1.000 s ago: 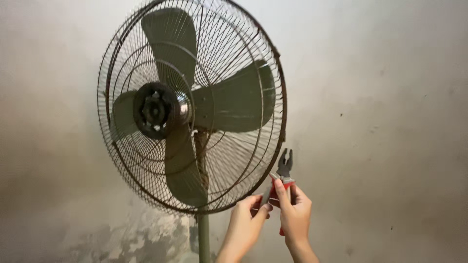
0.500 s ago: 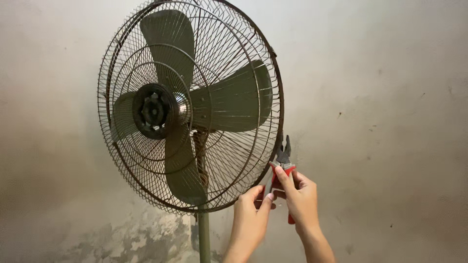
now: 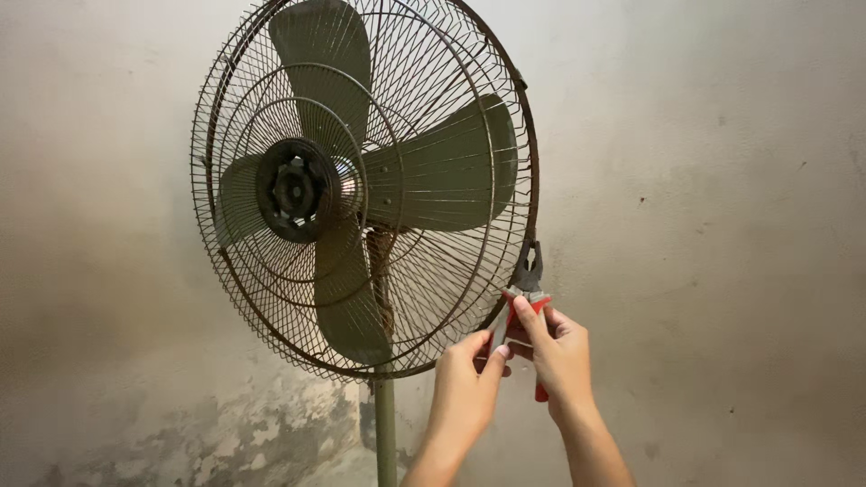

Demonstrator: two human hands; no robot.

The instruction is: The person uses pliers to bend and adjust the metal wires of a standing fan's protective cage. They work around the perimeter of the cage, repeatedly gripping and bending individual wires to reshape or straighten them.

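Head view: pliers (image 3: 528, 275) above both hands (image 3: 519, 361), at fan guard (image 3: 528, 189).

A pedestal fan (image 3: 361, 189) stands in front of a wall (image 3: 704, 180), on a pole (image 3: 385, 433) that runs down out of view. Its three blades (image 3: 442, 167) sit inside the wire guard (image 3: 271, 298), around the hub (image 3: 296, 189) left of centre. The pliers (image 3: 526, 289) are at the guard's lower right rim, their head touching it. The right hand (image 3: 561, 356) holds the pliers' handles below, and the left hand (image 3: 469, 388) sits just left of it, under the rim.
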